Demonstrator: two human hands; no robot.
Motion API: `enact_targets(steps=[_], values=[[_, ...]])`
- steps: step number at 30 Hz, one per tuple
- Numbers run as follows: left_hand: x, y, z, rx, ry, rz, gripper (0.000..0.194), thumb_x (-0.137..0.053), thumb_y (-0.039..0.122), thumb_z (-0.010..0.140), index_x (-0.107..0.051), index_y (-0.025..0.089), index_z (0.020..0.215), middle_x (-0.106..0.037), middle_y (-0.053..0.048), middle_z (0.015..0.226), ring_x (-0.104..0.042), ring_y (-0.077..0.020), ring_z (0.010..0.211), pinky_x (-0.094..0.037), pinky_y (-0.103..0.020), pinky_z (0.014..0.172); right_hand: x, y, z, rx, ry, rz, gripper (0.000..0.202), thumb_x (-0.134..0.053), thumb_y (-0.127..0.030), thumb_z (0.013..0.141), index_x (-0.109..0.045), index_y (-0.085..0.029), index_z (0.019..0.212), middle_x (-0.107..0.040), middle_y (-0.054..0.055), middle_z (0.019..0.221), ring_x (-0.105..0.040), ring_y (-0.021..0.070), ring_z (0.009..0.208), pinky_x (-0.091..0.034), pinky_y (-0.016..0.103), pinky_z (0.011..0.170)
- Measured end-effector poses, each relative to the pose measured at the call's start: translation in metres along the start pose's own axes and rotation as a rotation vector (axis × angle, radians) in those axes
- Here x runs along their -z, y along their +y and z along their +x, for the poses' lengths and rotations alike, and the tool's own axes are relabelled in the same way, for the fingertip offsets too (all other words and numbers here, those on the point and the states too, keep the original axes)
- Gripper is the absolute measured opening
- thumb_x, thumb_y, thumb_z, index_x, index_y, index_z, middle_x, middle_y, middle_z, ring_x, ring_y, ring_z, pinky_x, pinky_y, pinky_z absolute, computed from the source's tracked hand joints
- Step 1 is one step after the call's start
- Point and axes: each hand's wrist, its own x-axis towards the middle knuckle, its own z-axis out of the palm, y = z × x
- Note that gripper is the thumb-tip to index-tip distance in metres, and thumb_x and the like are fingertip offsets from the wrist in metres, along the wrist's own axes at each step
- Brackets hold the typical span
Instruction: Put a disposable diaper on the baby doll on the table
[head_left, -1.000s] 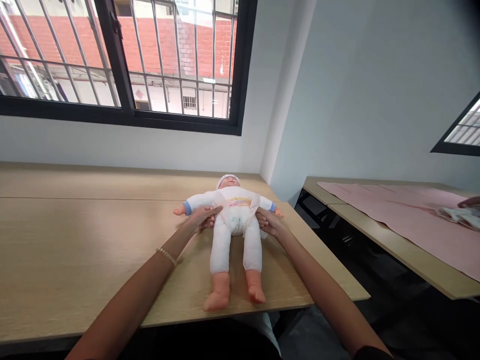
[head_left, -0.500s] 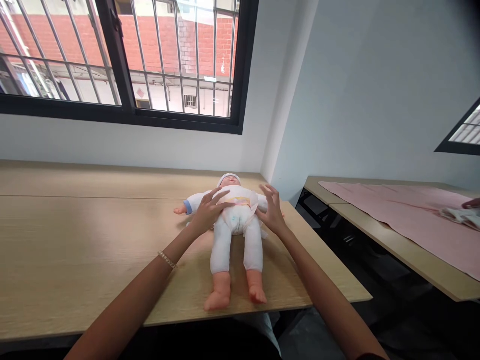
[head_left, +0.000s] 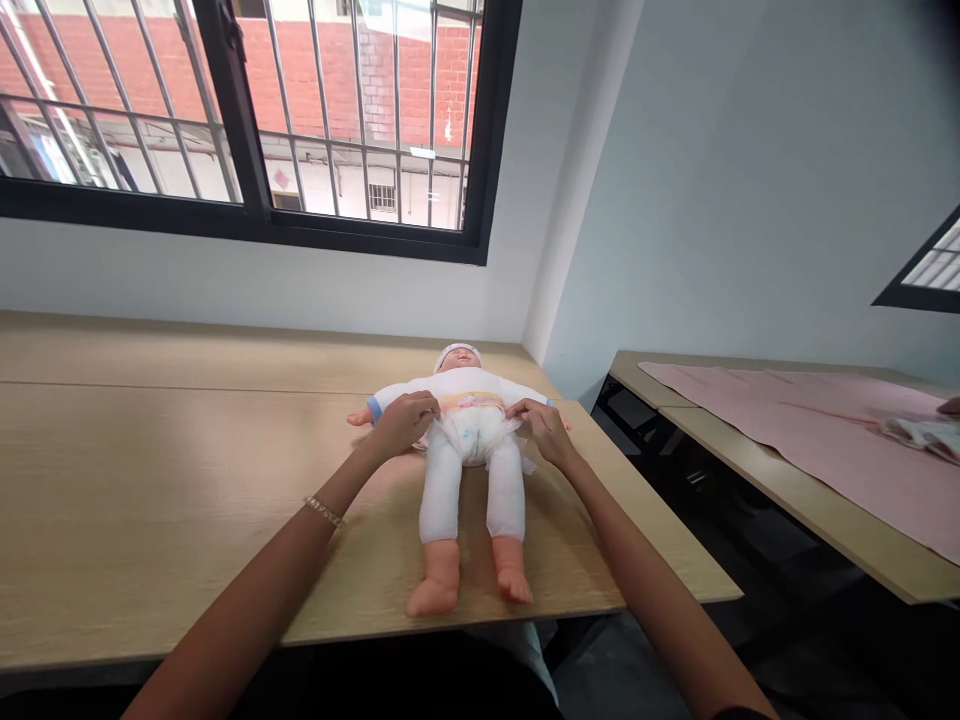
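Note:
A baby doll point(head_left: 439, 500) in white clothes with blue cuffs and a white cap lies on its back, feet toward me. Around its hips sits a white diaper point(head_left: 474, 436) with a yellow and pink printed waistband. My left hand point(head_left: 407, 421) pinches the diaper's edge at the doll's hip on the left side. On the opposite hip, my right hand point(head_left: 541, 425) has its fingers closed on the other edge of the diaper. Both sides of the diaper look pulled outward. Some thin white material shows beside the doll's right-hand hip.
The doll lies on a light wooden table point(head_left: 187, 500) below a barred window point(head_left: 360, 120). Across a gap on the right stands another table with a pink cloth point(head_left: 787, 420) and a crumpled white cloth point(head_left: 922, 432). Another person's hand point(head_left: 949, 406) shows at the right edge.
Both hands have gone from spread fingers over the doll's waist to closed fingers at the diaper's two sides. The hands moved outward, and the printed waistband shows more fully.

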Motion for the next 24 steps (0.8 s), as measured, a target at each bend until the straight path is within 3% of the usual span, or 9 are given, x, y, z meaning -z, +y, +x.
enact_targets(steps=[3,7,9,12,17,24], values=[[-0.005,-0.002,-0.003,0.112,0.053,-0.184,0.024,-0.036,0.016,0.082,-0.057,0.02,0.073,-0.067,-0.003,0.08,-0.062,-0.019,0.078,-0.047,-0.031,0.075,-0.006,0.002,0.0,-0.081,0.042,0.091,0.036,-0.042,-0.043,0.093,-0.065,-0.019,0.077,-0.071,0.006,0.088,-0.064,0.0227,0.091,-0.047,0.035,0.088],[-0.011,0.008,-0.004,0.232,0.111,-0.174,0.027,-0.045,0.036,0.092,-0.05,0.021,0.071,-0.059,-0.002,0.072,-0.054,-0.0183,0.069,-0.042,-0.032,0.065,-0.016,0.009,0.0,-0.131,0.053,0.147,0.041,-0.066,-0.059,0.083,-0.063,-0.019,0.093,-0.069,0.007,0.096,-0.064,0.022,0.091,-0.051,0.034,0.086],[-0.012,0.016,-0.004,0.256,0.115,-0.15,0.032,-0.054,0.047,0.091,-0.048,0.022,0.073,-0.057,-0.001,0.072,-0.05,-0.0176,0.068,-0.04,-0.031,0.063,-0.02,0.011,-0.001,-0.12,0.046,0.182,0.046,-0.067,-0.06,0.083,-0.063,-0.019,0.102,-0.069,0.009,0.104,-0.065,0.0219,0.096,-0.052,0.035,0.089],[-0.014,0.022,-0.005,0.296,0.125,-0.194,0.033,-0.058,0.049,0.091,-0.046,0.022,0.076,-0.055,0.0,0.073,-0.049,-0.0174,0.069,-0.04,-0.03,0.063,-0.021,0.01,-0.001,-0.104,0.041,0.173,0.047,-0.064,-0.061,0.086,-0.063,-0.02,0.109,-0.068,0.01,0.112,-0.064,0.0216,0.1,-0.052,0.037,0.094],[-0.019,0.016,-0.008,0.277,0.127,-0.232,0.031,-0.048,0.046,0.097,-0.044,0.022,0.079,-0.053,0.0,0.077,-0.048,-0.0165,0.071,-0.041,-0.03,0.066,-0.021,0.008,-0.002,-0.071,0.033,0.086,0.045,-0.057,-0.056,0.092,-0.064,-0.022,0.12,-0.066,0.009,0.12,-0.062,0.0213,0.106,-0.049,0.039,0.101],[-0.029,0.005,-0.013,0.356,0.138,-0.289,0.032,-0.039,0.044,0.1,-0.043,0.022,0.077,-0.05,0.001,0.068,-0.052,-0.0178,0.067,-0.047,-0.033,0.065,-0.024,0.01,-0.004,-0.069,0.035,0.036,0.047,-0.051,-0.054,0.095,-0.063,-0.023,0.127,-0.061,0.01,0.126,-0.062,0.0215,0.105,-0.052,0.038,0.095]])
